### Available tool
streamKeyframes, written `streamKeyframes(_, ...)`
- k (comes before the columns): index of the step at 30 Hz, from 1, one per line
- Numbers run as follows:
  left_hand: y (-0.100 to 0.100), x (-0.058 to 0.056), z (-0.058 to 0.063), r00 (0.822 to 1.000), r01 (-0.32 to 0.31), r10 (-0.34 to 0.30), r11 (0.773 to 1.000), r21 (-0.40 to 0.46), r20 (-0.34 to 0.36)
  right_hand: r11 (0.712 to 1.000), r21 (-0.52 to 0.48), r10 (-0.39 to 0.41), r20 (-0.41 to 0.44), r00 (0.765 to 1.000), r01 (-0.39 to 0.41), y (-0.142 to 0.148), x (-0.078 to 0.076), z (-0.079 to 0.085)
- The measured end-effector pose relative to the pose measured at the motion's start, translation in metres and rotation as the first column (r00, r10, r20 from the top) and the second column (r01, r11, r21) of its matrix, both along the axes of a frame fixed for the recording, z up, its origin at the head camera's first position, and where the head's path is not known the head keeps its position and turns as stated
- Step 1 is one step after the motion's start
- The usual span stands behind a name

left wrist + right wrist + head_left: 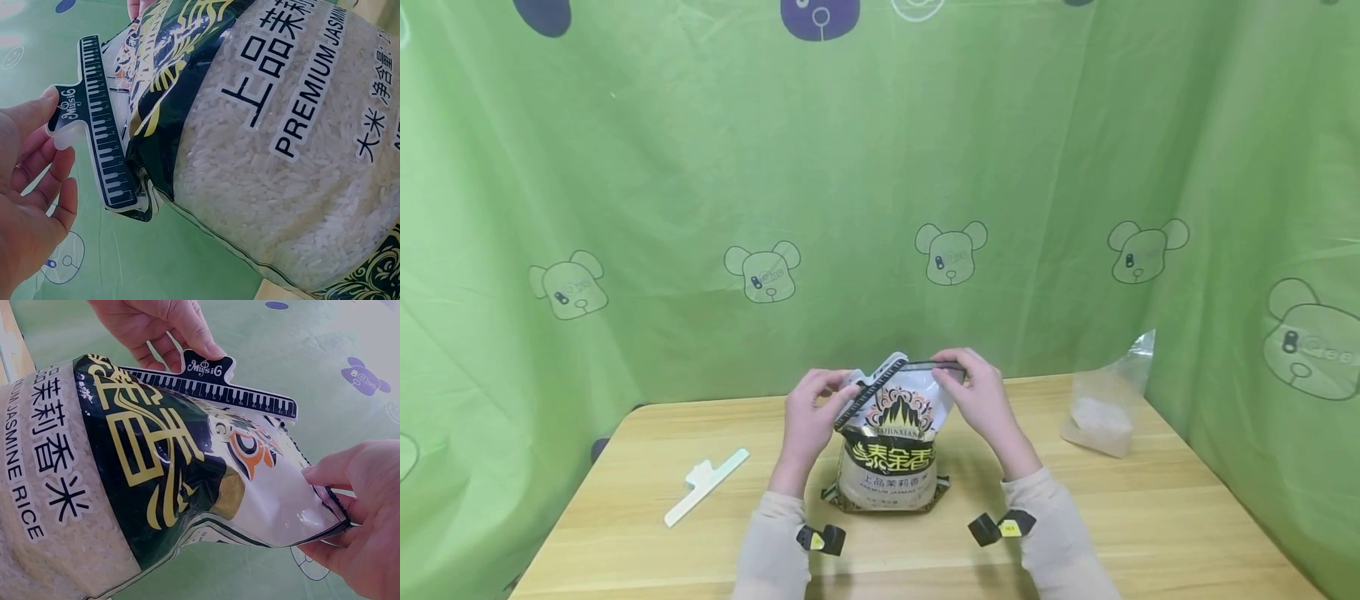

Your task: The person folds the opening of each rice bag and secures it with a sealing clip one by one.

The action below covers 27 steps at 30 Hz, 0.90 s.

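Curtain point(865, 150), clip point(103, 128) on rice bag point(891, 458), back hidden

The jasmine rice bag point(250, 181) is glossy plastic film, the piano-print clip point(103, 125) smooth plastic. The table point(640, 554) is smooth, grained wood, the curtain point(850, 167) creased cloth; the clear pouch point(1101, 417) is probably shiny plastic.

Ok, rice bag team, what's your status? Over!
Left hand pinching piano-print clip at top of rice bag. Right hand gripping the bag's top edge. Bag upright on table. Nothing seen in the way.
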<state>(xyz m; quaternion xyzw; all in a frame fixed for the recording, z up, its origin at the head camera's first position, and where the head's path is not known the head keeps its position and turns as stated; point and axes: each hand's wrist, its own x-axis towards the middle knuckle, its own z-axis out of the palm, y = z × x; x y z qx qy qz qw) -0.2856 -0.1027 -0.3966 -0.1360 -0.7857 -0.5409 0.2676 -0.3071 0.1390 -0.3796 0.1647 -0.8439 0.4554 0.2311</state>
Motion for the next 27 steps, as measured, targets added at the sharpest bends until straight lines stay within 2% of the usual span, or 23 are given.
streamKeyframes(17,-0.0003,0.0011,-0.0044,0.993,0.049,-0.057,0.995,0.082,0.104,1.0,0.005,-0.002,-0.018,1.0,0.002,0.0001,0.0005,-0.001)
streamKeyframes(27,-0.0008,0.0,-0.0054,0.995,0.05,-0.054,0.998,0.047,0.081,1.0,0.004,-0.002,-0.012,1.0,0.002,0.0016,0.0016,-0.0004)
